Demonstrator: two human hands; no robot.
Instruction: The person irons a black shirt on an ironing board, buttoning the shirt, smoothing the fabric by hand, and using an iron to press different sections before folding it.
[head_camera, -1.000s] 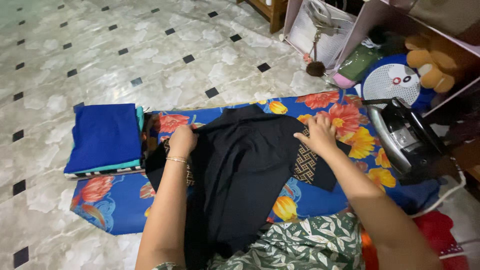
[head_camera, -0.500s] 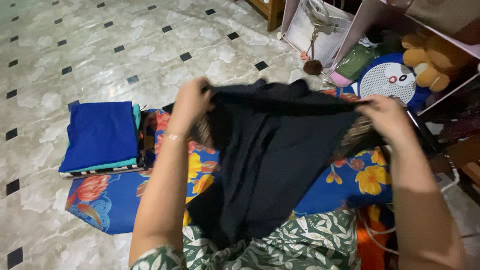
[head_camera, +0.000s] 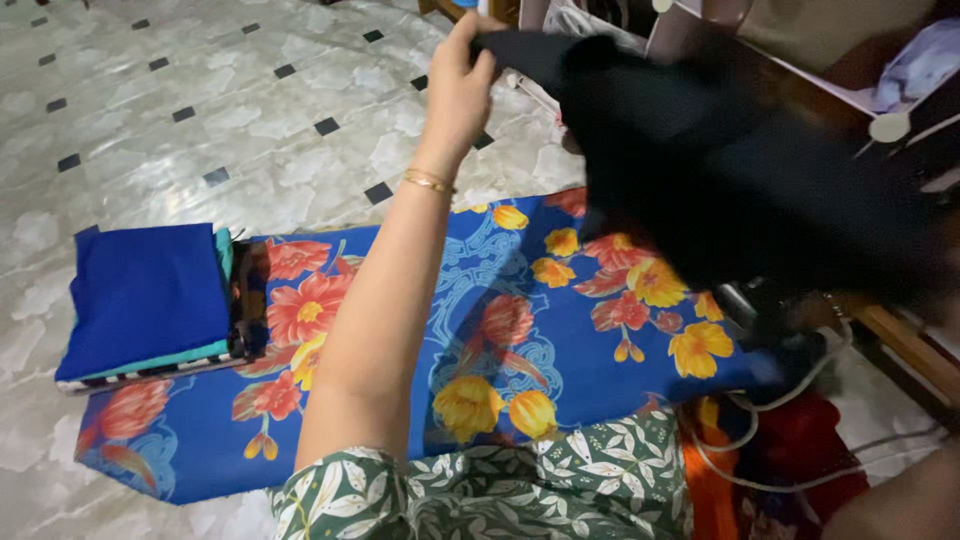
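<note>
Overhead, black garment (head_camera: 740, 190) hangs lifted, blurred, its top edge pinched in the closed fingers of left hand (head_camera: 458, 85). Right hand hidden behind the cloth; grip cannot be told. Below the fingers, floral blue mat (head_camera: 520, 330) lies bare on tiled floor (head_camera: 200, 110); folded blue stack (head_camera: 145, 295) at its left end.
</note>
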